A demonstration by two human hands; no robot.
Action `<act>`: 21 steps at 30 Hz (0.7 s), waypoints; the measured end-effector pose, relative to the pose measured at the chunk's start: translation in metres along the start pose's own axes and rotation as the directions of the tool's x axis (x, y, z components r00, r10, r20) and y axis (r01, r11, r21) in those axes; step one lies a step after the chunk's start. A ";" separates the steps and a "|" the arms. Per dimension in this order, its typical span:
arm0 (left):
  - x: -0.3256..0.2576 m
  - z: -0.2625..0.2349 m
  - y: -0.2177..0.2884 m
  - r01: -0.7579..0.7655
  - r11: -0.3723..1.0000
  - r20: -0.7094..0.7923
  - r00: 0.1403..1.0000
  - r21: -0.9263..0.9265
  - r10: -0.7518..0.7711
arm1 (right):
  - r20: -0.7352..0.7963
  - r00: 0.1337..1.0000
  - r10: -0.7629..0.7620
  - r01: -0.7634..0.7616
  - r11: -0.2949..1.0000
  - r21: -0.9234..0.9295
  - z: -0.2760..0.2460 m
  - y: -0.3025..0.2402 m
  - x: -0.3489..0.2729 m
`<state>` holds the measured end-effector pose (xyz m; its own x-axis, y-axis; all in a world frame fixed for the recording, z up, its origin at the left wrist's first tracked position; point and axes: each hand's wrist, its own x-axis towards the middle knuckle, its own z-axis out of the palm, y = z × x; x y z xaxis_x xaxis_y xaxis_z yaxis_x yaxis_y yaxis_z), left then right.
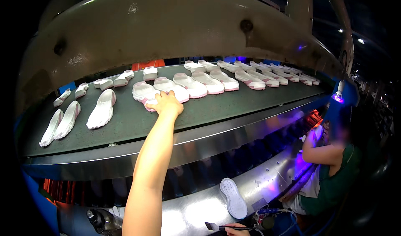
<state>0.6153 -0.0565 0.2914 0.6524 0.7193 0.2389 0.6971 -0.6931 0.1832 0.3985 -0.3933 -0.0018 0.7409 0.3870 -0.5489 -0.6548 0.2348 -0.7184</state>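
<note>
Left hand (168, 104) is the closer one, fingers spread at the near end of a white shoe sole (143, 90) on the green belt (125, 117), long axis running far-left, while right hand (237, 230) pinches a brush (214, 226) well apart.

— How does the left forearm (160, 146) look?
— Bare and slim, tapering toward the wrist; the left hand (168, 104) is bare too.
— And the right hand (237, 231)?
— Also bare, though only a small part shows, at the lower edge.
</note>
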 end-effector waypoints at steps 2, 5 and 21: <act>0.001 0.001 -0.003 0.035 0.997 -0.054 0.998 -0.063 -0.039 | 0.001 1.000 0.004 -0.004 1.000 -0.001 0.000 -0.001 0.000; 0.004 0.007 -0.009 0.124 0.982 -0.202 0.968 -0.143 -0.152 | 0.021 1.000 -0.013 0.013 1.000 -0.009 0.004 -0.008 -0.003; 0.042 0.023 -0.044 0.005 0.926 -0.308 0.942 -0.379 -0.132 | 0.034 0.999 0.033 -0.031 0.999 -0.040 -0.007 0.000 0.010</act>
<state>0.6190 0.0050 0.2712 0.4312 0.7544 0.4948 0.5362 -0.6554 0.5319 0.4066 -0.3956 -0.0100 0.7138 0.4241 -0.5573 -0.6711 0.1864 -0.7176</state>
